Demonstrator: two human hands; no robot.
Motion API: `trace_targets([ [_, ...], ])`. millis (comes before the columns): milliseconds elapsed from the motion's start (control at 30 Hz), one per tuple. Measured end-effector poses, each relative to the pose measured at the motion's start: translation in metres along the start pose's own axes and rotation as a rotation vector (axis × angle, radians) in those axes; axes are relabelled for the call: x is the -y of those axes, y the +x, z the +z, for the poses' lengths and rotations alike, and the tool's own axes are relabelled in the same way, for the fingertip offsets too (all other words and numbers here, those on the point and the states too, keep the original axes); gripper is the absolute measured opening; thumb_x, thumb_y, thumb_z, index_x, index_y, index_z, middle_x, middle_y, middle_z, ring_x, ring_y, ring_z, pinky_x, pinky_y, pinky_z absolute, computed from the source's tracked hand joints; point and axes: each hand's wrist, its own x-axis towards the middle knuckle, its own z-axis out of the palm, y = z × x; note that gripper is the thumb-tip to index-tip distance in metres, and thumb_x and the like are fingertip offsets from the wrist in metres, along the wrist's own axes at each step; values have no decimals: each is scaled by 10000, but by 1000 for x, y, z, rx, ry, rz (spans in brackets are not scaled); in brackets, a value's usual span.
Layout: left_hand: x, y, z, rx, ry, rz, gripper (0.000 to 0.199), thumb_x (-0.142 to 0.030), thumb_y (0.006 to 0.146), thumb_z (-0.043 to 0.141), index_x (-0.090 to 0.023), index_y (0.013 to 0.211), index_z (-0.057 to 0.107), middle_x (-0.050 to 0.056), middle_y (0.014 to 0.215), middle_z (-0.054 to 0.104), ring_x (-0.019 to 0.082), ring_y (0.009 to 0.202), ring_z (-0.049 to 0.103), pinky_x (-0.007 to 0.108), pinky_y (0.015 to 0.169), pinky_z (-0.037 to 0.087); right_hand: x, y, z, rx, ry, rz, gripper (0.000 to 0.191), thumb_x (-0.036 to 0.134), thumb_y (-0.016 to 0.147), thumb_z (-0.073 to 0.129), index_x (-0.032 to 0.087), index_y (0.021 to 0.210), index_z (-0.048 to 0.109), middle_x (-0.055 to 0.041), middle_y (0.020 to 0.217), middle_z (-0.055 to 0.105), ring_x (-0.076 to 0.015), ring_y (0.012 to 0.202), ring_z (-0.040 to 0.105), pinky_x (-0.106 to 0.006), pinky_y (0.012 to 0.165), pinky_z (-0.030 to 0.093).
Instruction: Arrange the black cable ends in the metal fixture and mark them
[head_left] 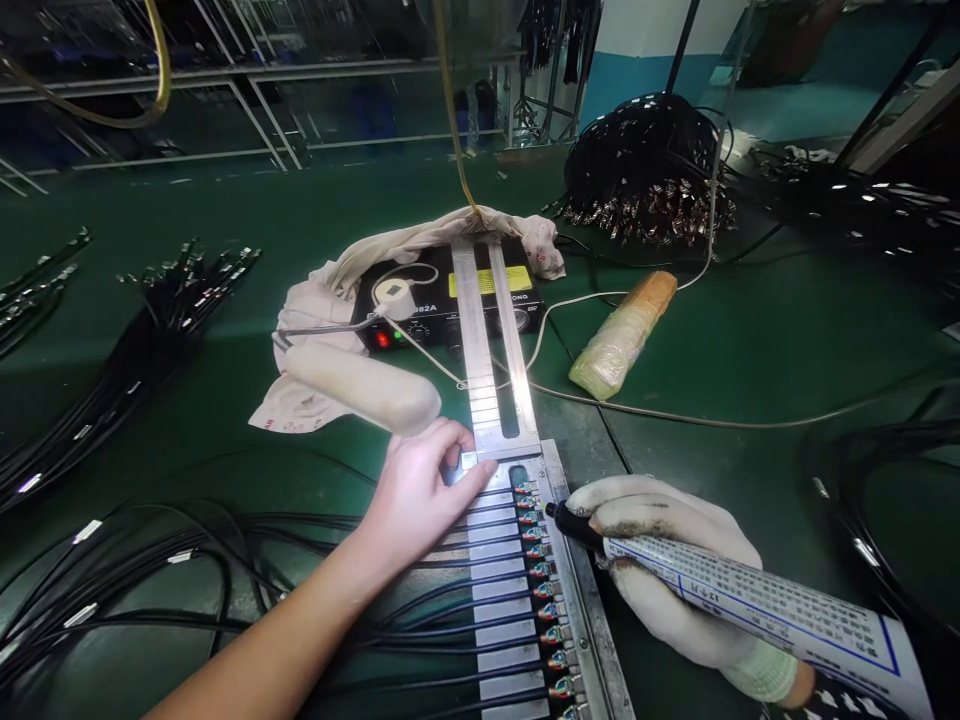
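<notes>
The bottom edge is cutting off the long metal holder (pixel 495 628) and the black cords (pixel 420 602), and a corner of the big white tube (pixel 757 605) is going out of sight there too. Some left fingertips are hiding behind the bent fingers and close to the white rounded thing (pixel 364 385), so I cannot tell just what they are touching. Two metal bars and a cloth (pixel 315 300) are covering parts of the black box (pixel 420 310); "82A" and "ONG" are showing on it, but the words on its yellow sticker (pixel 511 279) are looking too small to read. The tube is showing rows of dark writing inside a blue line, and I am making out a "12". The left hand (pixel 427 485) is bare and half curled, not closing tight, and its thumb is resting on the top end of the metal holder. The right hand (pixel 667 600) is wearing a dirty white glove and closing around the tube near its black nozzle (pixel 577 525). The nozzle is pointing at the colored wire ends (pixel 551 610), which are sitting in a row along the holder.
</notes>
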Motion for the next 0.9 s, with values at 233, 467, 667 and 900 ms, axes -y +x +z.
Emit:
trace_targets([
  [233,-1,0,-1,0,5,8,220,-408,836,624,-199,827,555,-34,718,520,168,731,510,318,707,321,-3,1,2,-14,23,4,284,49,743,643,171,997,619,-55,1050,645,-197,955,642,-319,841,562],
  [467,-1,0,0,10,22,7,226,-417,840,603,-197,817,557,-18,720,531,183,742,503,323,707,318,7,-7,-4,-38,15,-3,325,71,756,629,174,1064,609,-81,1111,630,-238,1024,622,-368,872,553],
  [667,0,2,0,2,19,18,240,-439,840,593,-203,814,555,-9,723,529,194,757,496,323,710,327,14,-10,-2,-25,18,5,330,36,732,603,175,1031,615,-77,1052,649,-228,969,646,-350,819,579],
  [900,-1,0,-1,-1,17,27,251,-441,843,603,-200,812,541,-15,726,524,187,751,488,322,710,324,9,-8,1,3,-11,-7,313,61,725,614,167,1020,617,-80,1036,655,-222,947,657,-339,817,585],
])
